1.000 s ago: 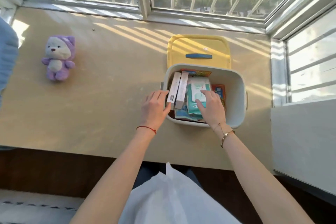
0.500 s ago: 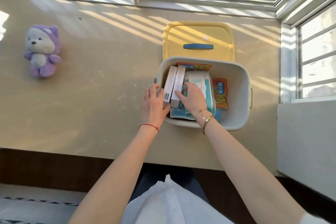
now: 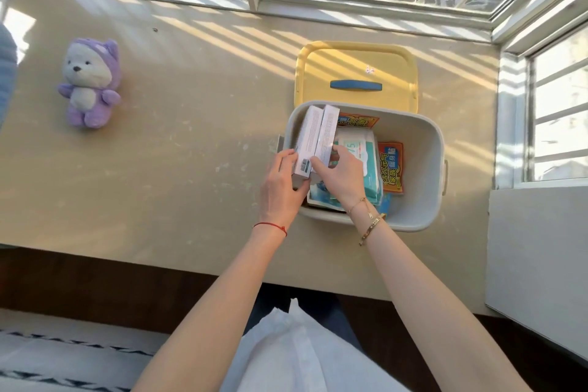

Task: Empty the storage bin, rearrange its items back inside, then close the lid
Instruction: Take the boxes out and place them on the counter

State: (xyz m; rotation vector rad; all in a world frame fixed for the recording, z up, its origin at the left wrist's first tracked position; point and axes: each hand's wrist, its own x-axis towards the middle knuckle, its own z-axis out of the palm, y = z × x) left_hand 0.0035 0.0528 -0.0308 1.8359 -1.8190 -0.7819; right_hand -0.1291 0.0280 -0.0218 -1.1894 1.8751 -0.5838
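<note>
Two white boxes (image 3: 316, 140) stand side by side on edge at the left end of the storage bin (image 3: 426, 149), and both hands are on them. The left hand (image 3: 281, 186) grips the outer box from the left, fingers curled round its near end beside the barcode. The right hand (image 3: 339, 173) pinches the inner box from the right, thumb and fingers closed on its near end (its wrist crosses the bin's near rim). Just right of the right hand lies a teal wipes pack (image 3: 361, 153) on other flat packets, and further right an orange packet (image 3: 392, 167) leans in the bin. Beyond the hands, the yellow lid (image 3: 354, 73) lies flat on the counter (image 3: 191, 137), touching the bin's far rim. Well to the left of the left hand sits a purple plush toy (image 3: 90, 83).
</note>
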